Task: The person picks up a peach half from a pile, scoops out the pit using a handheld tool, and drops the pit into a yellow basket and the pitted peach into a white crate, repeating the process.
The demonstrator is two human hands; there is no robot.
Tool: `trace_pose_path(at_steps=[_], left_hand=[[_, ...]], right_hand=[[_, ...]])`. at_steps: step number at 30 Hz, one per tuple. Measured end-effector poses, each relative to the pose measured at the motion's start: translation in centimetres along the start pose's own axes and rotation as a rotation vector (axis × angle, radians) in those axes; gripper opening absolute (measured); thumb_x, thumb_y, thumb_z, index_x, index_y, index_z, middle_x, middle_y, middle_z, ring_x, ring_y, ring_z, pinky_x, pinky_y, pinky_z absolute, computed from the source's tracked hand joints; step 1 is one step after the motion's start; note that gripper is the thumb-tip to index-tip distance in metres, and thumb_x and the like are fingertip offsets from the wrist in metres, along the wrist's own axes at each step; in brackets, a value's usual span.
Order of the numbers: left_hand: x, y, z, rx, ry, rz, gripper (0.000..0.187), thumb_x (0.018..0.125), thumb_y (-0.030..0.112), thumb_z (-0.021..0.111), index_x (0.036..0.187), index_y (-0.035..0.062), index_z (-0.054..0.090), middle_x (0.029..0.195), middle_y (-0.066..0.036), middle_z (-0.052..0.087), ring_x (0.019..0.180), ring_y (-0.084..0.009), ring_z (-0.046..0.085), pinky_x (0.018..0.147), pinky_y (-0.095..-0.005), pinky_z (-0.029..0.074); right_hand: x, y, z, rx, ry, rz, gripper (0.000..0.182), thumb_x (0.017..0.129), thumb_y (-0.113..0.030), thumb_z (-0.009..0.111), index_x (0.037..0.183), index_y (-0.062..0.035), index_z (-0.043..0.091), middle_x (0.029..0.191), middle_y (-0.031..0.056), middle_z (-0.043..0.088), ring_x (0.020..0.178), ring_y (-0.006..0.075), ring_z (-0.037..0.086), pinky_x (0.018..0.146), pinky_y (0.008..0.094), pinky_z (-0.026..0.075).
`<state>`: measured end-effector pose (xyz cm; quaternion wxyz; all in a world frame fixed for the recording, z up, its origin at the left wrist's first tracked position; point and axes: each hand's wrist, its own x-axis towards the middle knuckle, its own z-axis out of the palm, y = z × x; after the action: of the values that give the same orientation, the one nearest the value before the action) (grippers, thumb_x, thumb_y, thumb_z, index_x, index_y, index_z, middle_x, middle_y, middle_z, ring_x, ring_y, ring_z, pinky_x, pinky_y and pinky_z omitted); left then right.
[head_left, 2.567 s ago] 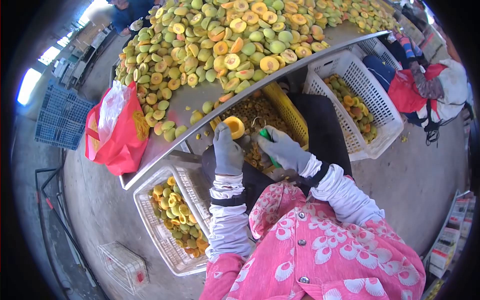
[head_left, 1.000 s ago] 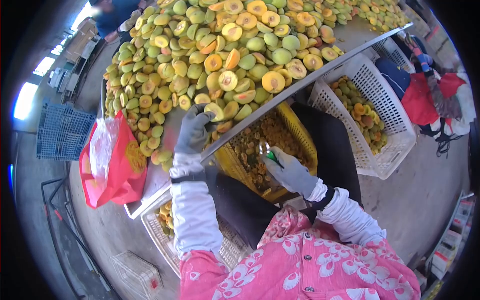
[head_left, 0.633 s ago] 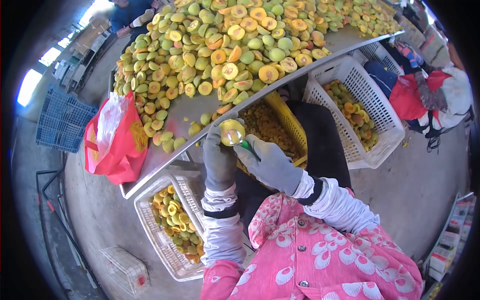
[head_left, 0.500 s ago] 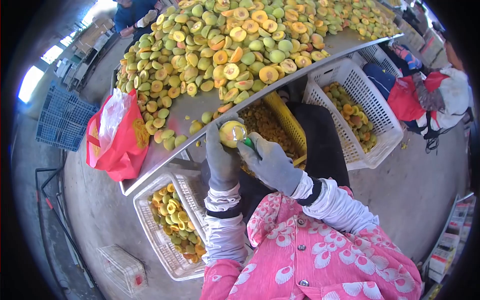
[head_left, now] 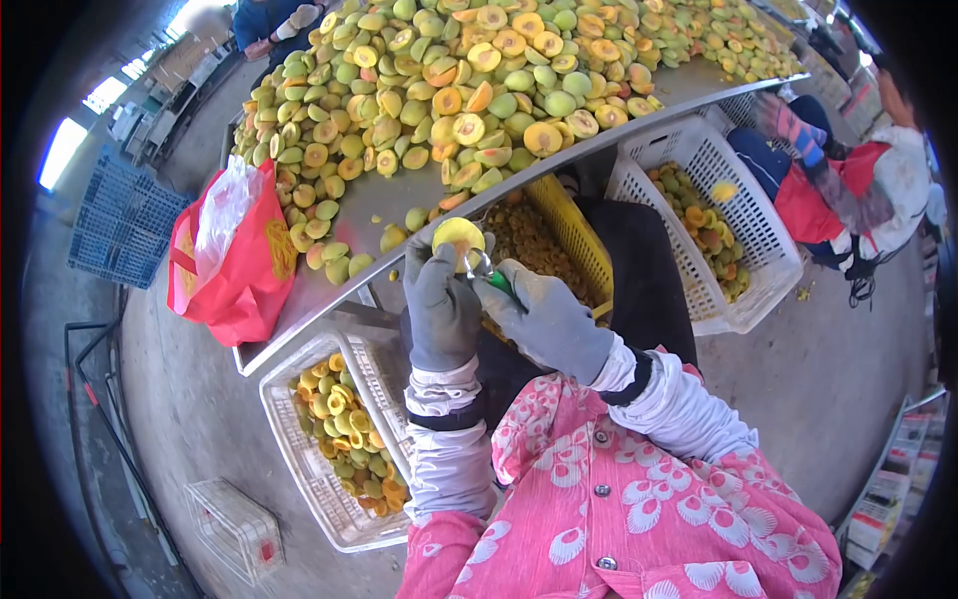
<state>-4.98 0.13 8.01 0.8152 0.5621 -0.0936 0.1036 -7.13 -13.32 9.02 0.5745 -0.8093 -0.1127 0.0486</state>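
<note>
My gloved left hand (head_left: 442, 309) is closed around a peach half (head_left: 458, 238), its yellow cut face turned up with a darker hollow in the middle. In my gloved right hand (head_left: 552, 319) is a pitting tool (head_left: 500, 283) with a green handle and a metal loop. The loop meets the lower right edge of the peach half. Both hands are close together above my lap, just off the edge of a metal table (head_left: 384, 205). A big heap of cut peach halves (head_left: 479, 100) covers much of that table.
White crates of hollowed halves stand left (head_left: 289, 424) and right (head_left: 753, 240). A yellow crate (head_left: 574, 240) with scraps lies under the table edge. A red bag (head_left: 239, 285) hangs at the table's left corner. Co-workers sit at right (head_left: 838, 180) and far left (head_left: 264, 25).
The peach half has tilted in my left hand, and the tool's loop has moved from its face to its lower edge. A co-worker's arm is now raised at right; a yellow piece appears above the right crate.
</note>
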Motion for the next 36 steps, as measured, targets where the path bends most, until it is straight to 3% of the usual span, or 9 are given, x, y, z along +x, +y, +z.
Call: trace_pose_path(at_steps=[5,16,23,25,28,30,31,33,36], left_hand=[[0.1,0.2,1.0,-0.44,0.164,-0.143,0.044,0.105,0.036,0.045,0.124,-0.0027,0.053,0.119,-0.016,0.059,0.109,-0.0283,0.061,0.099,-0.041,0.051],[0.0,2.0,3.4,-0.247,0.276,-0.07,0.044,0.105,0.033,0.044,0.126,-0.0052,0.055,0.119,-0.015,0.061,0.104,-0.0226,0.062,0.096,-0.0356,0.051],[0.1,3.2,1.7,0.116,-0.001,0.17,0.043,0.106,0.03,0.041,0.125,-0.0048,0.056,0.13,-0.019,0.058,0.11,-0.0232,0.06,0.095,-0.0359,0.051],[0.3,3.9,2.7,-0.005,0.115,0.128,0.039,0.106,0.026,0.04,0.124,-0.0048,0.057,0.129,-0.019,0.058,0.11,-0.0233,0.06,0.093,-0.0351,0.051],[0.6,4.5,1.3,-0.187,0.006,-0.249,0.048,0.106,0.035,0.038,0.12,-0.0052,0.059,0.121,-0.019,0.062,0.104,-0.0241,0.064,0.085,-0.0364,0.055],[1.1,4.1,1.4,-0.014,-0.012,-0.217,0.051,0.105,0.039,0.038,0.118,-0.0057,0.06,0.115,-0.019,0.064,0.099,-0.0248,0.065,0.083,-0.0366,0.055],[1.0,4.0,1.4,0.16,-0.037,-0.181,0.054,0.104,0.042,0.039,0.115,-0.0062,0.061,0.109,-0.019,0.066,0.093,-0.0256,0.066,0.081,-0.0369,0.056],[0.8,4.2,2.1,0.11,0.046,-0.209,0.051,0.105,0.04,0.04,0.111,-0.0061,0.062,0.101,-0.018,0.068,0.089,-0.0258,0.068,0.08,-0.0364,0.057],[0.2,3.9,2.4,0.002,0.152,-0.233,0.05,0.107,0.038,0.041,0.105,-0.0061,0.064,0.092,-0.017,0.07,0.082,-0.0257,0.07,0.077,-0.0361,0.058]], right_hand=[[0.3,0.7,1.2,-0.052,0.14,-0.146,0.03,0.097,-0.031,0.06,0.092,-0.0024,0.055,0.072,0.0238,0.062,0.07,0.0452,0.062,0.059,0.0491,0.048],[0.4,0.8,2.7,-0.079,0.224,-0.241,0.024,0.097,-0.024,0.059,0.095,-0.0024,0.05,0.07,0.0249,0.06,0.07,0.0469,0.061,0.058,0.0517,0.047],[-0.7,-2.0,2.3,0.222,0.044,-0.097,0.028,0.099,-0.029,0.056,0.101,-0.0009,0.054,0.073,0.0251,0.062,0.071,0.0489,0.061,0.058,0.0508,0.047],[-0.3,-2.7,1.2,0.329,-0.066,-0.022,0.03,0.1,-0.031,0.055,0.101,-0.0006,0.054,0.072,0.0239,0.062,0.07,0.0482,0.062,0.058,0.0501,0.047],[0.4,-1.7,0.8,0.256,-0.178,0.193,0.032,0.1,-0.033,0.055,0.1,-0.0001,0.055,0.068,0.0185,0.062,0.062,0.0392,0.065,0.056,0.0445,0.048],[0.5,1.4,2.5,-0.043,0.104,-0.276,0.037,0.101,-0.037,0.054,0.097,-0.0005,0.055,0.062,0.0113,0.06,0.052,0.0247,0.062,0.05,0.038,0.047],[0.0,-0.1,2.1,-0.036,0.101,-0.264,0.037,0.101,-0.037,0.054,0.097,-0.0005,0.055,0.062,0.0113,0.06,0.052,0.0247,0.062,0.05,0.038,0.047],[-0.5,-3.3,0.3,0.296,-0.256,0.322,0.041,0.101,-0.042,0.052,0.094,-0.0019,0.055,0.059,0.0067,0.056,0.046,0.018,0.056,0.045,0.034,0.046],[-0.7,-4.2,-0.2,0.341,-0.359,0.467,0.031,0.101,-0.035,0.05,0.098,-0.0049,0.057,0.062,0.0001,0.053,0.043,0.0124,0.053,0.04,0.0283,0.047]])
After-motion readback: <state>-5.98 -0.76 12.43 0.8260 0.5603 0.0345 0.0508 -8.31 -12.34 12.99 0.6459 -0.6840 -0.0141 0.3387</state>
